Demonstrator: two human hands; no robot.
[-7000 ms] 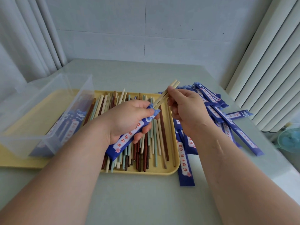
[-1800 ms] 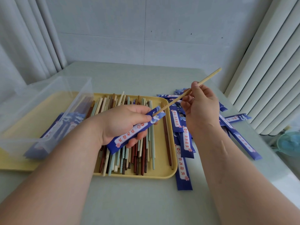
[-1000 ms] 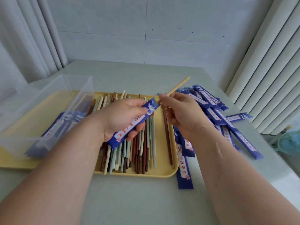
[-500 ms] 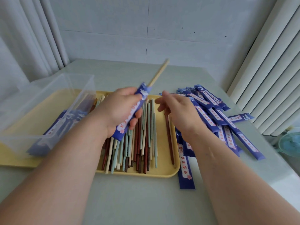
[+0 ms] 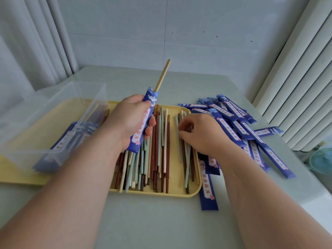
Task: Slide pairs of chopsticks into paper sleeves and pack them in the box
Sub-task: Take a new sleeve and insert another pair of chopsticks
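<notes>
The blue sleeve (image 5: 151, 98) is gripped by the left hand (image 5: 131, 119) above the yellow tray (image 5: 176, 193), one tan chopstick (image 5: 162, 76) poking from its mouth. The right hand (image 5: 201, 133) curls down among the loose chopsticks (image 5: 161, 150); whether it has pinched one I can't tell. I'd pick a matching tan stick and hold the sleeve's mouth open.

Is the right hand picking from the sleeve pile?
No, the right hand is down among the loose chopsticks on the yellow tray, beside the sleeve pile.

Blue paper sleeves (image 5: 208, 187) bear red Chinese characters; too blurred to read
</notes>
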